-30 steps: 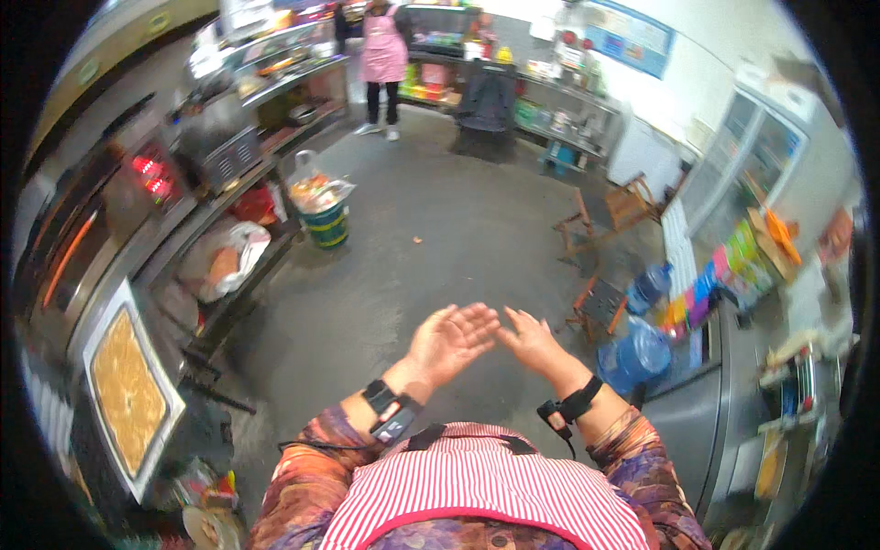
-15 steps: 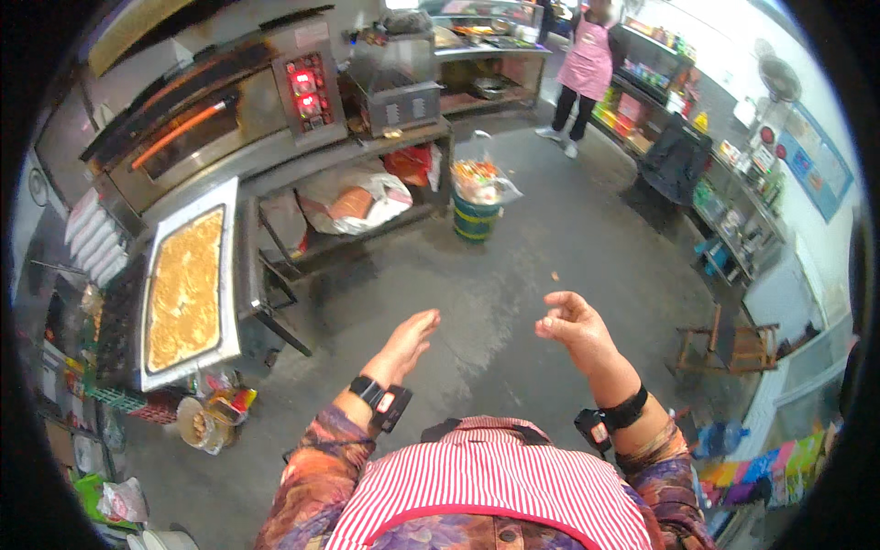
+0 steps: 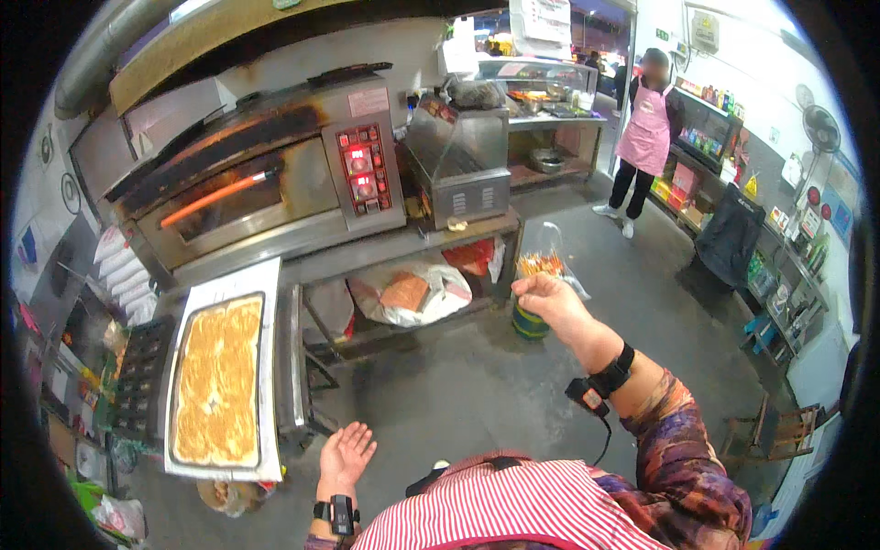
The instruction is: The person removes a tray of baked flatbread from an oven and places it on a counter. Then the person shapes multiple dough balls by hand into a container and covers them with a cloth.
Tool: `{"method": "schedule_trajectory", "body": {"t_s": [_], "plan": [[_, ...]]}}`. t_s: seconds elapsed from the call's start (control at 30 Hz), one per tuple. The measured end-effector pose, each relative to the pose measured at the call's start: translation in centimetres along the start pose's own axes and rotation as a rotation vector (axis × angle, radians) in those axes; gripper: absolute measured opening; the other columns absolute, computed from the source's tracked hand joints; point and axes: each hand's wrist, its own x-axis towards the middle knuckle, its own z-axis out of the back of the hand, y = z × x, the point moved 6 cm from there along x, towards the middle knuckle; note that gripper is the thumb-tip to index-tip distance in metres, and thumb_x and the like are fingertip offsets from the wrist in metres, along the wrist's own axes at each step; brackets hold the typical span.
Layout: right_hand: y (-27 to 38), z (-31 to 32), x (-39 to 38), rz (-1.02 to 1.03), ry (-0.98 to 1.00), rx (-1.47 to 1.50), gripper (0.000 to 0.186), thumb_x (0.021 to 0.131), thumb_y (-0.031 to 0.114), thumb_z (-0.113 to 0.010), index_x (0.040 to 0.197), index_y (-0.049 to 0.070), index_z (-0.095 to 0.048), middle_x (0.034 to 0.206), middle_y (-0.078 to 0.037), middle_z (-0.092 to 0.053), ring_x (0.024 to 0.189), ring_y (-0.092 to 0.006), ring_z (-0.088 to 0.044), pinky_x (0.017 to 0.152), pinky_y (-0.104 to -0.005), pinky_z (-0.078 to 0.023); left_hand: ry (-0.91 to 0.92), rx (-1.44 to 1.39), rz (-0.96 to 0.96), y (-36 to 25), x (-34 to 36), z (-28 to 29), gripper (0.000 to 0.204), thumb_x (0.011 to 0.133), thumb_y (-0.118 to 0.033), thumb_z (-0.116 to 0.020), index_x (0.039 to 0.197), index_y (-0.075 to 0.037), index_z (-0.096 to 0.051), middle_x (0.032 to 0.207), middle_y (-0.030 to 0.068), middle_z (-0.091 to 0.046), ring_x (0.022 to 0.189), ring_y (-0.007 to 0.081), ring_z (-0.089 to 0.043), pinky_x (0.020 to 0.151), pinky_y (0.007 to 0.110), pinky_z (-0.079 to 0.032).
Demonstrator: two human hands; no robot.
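My left hand (image 3: 346, 456) is open at the lower middle, palm turned up and fingers spread, with nothing on it. Just left of it lies a large rectangular tray of golden-brown baked flatbread or cake (image 3: 220, 380), resting on a white board (image 3: 275, 321). My right hand (image 3: 556, 307) is raised out in front, its fingers curled together in a pinch. Whatever they may hold is hidden. Behind that hand, partly covered by it, stands a green bin (image 3: 529, 323) heaped with scraps in a clear bag.
A steel deck oven (image 3: 247, 188) with an orange handle fills the back left. Beneath it a shelf holds white sacks (image 3: 431, 298). A person in a pink apron (image 3: 644, 133) stands at the back right, near shelves of goods. A wooden folding chair (image 3: 770, 429) is at right.
My view has swung left and up toward the oven. The right hand has reached forward, its fingers closing tighter. My left hand has lowered and turned palm up beside the tray.
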Motion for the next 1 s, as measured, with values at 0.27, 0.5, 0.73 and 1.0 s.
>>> {"method": "schedule_trajectory", "body": {"t_s": [0.27, 0.5, 0.73, 1.0], "plan": [[7.3, -0.7, 20.6, 0.261, -0.095, -0.088, 0.029, 0.083, 0.004, -0.060, 0.111, 0.000, -0.056, 0.104, -0.005, -0.060, 0.096, -0.0135, -0.056, 0.087, -0.0277, -0.044, -0.029, -0.032, -0.099, -10.5, 9.6, -4.0, 0.030, 0.087, -0.026, -0.051, 0.102, -0.001, -0.059, 0.104, 0.0133, -0.062, 0.101, 0.0287, -0.057, 0.090, 0.044, -0.045], [17.0, 0.0, 38.0, 0.604, -0.249, -0.428, 0.043, 0.076, 0.009, -0.062, 0.117, -0.001, -0.056, 0.112, -0.015, -0.063, 0.106, -0.0220, -0.060, 0.093, -0.0324, -0.045, -0.112, -0.139, -0.174, -14.9, 16.9, -5.2, 0.027, 0.085, -0.022, -0.053, 0.098, -0.001, -0.061, 0.100, 0.0128, -0.063, 0.096, 0.0283, -0.059, 0.088, 0.043, -0.047], [28.6, 1.0, 52.5, 0.973, -0.444, -0.855, 0.064, 0.073, 0.015, -0.064, 0.133, 0.008, -0.043, 0.129, -0.022, -0.049, 0.120, -0.0369, -0.046, 0.101, -0.0409, -0.038, -0.167, -0.250, -0.359, -17.6, 22.1, -6.0, 0.033, 0.089, -0.025, -0.053, 0.110, 0.001, -0.058, 0.107, 0.0143, -0.063, 0.104, 0.0280, -0.057, 0.095, 0.042, -0.043], [38.4, -0.5, 62.3, 1.109, -0.879, -0.977, 0.073, 0.074, 0.017, -0.061, 0.140, 0.010, -0.034, 0.141, -0.019, -0.036, 0.130, -0.0375, -0.034, 0.107, -0.0440, -0.033, -0.083, -0.423, -0.304, -18.8, 27.2, -3.3, 0.031, 0.089, -0.023, -0.053, 0.109, 0.000, -0.060, 0.108, 0.0145, -0.064, 0.108, 0.0283, -0.057, 0.099, 0.045, -0.041]]}}
